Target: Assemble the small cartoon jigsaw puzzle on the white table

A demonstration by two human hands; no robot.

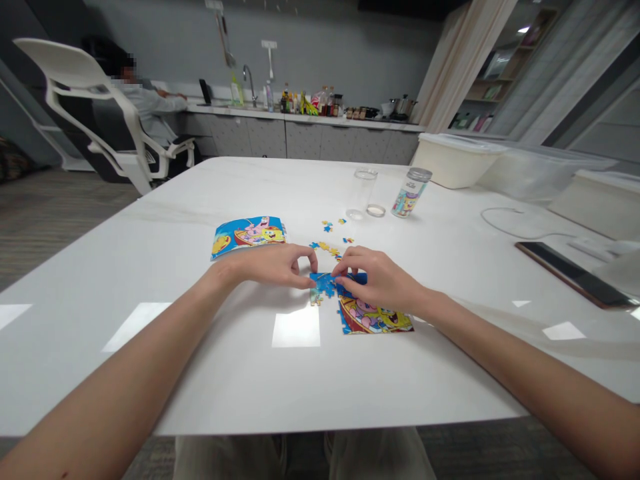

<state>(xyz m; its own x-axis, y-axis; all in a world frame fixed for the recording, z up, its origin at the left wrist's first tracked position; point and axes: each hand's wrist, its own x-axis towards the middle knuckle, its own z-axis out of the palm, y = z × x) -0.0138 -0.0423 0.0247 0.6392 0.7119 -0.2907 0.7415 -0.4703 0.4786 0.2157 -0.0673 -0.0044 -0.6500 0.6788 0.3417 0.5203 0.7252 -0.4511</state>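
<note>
A partly joined jigsaw puzzle (376, 319) with blue sky and cartoon figures lies flat on the white table. My left hand (273, 265) has its thumb and index finger curved around the upper left corner of the blue section (324, 285), tips against its edges. Fingers bent, my right hand (377, 275) presses on the upper middle of the puzzle and covers part of it; whether a single piece is between its fingertips I cannot tell. Several loose puzzle pieces (327, 248) are scattered just beyond my hands. Left of them rests a curved picture sheet (253, 231) of the same scene.
Farther back stand a clear jar (364, 193), its lid (376, 211) and a labelled canister (412, 193). On the right are a phone (575, 273), a cable (520, 230) and plastic bins (457, 160). A person (150, 110) sits at the back counter.
</note>
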